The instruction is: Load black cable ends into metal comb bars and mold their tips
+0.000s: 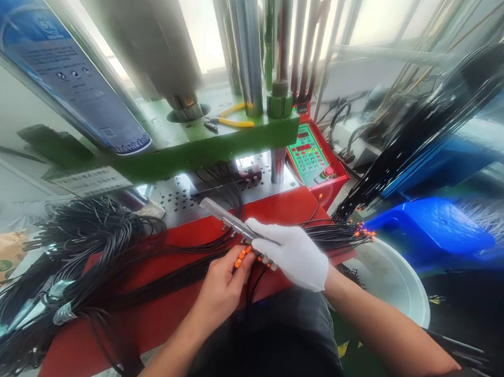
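- Now the left hand (222,286), bare, has its fingers curled in, with the thumb and fingertips pinched on a few orange plugs (241,258) at the ends of thin black wires.
- Just beside it, the right hand (293,253), in a white glove, is closed around the near end of a metal strip (224,216); the strip slants up and to the left over the red table (162,319).
- The plugs sit right under the strip's held end, between the two hands.
- A cable bundle (81,246) sprawls across the left of the table; more orange-tipped wires (360,232) fan out to the right, above a white basin (395,282).
- The glove covers the strip's near end, and I cannot tell whether any plugs are seated in the strip.
- Behind, the green press frame (221,141) and the control panel (309,152) show plainly, while the right side is blurred.
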Demonstrator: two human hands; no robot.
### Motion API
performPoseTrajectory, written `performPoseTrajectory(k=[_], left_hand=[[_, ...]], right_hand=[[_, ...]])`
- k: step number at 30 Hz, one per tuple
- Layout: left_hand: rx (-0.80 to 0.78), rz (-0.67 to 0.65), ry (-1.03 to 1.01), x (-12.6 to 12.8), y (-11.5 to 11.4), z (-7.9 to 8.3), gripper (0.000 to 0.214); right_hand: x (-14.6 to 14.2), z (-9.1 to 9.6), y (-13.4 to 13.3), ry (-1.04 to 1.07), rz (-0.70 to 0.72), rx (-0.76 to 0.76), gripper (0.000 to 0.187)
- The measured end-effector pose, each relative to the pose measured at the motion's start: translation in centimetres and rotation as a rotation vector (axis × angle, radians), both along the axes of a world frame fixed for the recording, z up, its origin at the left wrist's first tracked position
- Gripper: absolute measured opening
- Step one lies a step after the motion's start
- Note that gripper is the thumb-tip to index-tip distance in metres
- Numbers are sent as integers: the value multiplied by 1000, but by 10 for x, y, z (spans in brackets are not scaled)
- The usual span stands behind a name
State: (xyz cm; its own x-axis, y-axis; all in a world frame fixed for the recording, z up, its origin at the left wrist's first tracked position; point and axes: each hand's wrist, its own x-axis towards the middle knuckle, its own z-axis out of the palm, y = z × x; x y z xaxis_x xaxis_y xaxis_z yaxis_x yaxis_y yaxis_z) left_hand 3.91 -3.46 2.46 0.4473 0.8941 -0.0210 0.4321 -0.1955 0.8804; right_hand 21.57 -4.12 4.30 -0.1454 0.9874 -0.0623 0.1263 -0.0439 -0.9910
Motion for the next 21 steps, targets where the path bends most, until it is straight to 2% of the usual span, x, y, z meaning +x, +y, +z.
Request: performPoseTrajectory(k=[3, 7, 13, 21], left_hand=[[-134, -49, -105, -5, 3, 0, 29], [-265, -27, -194, -12, 7, 1, 27], [-129, -58, -125, -16, 11, 2, 30], [-104, -71, -30, -15, 10, 4, 28]], right_hand=[[7, 2, 1, 135, 45, -102, 47], [14, 3, 2, 221, 111, -149, 50], [15, 3, 1, 224, 166, -99, 45], [12, 4, 0, 139, 155, -137, 45]])
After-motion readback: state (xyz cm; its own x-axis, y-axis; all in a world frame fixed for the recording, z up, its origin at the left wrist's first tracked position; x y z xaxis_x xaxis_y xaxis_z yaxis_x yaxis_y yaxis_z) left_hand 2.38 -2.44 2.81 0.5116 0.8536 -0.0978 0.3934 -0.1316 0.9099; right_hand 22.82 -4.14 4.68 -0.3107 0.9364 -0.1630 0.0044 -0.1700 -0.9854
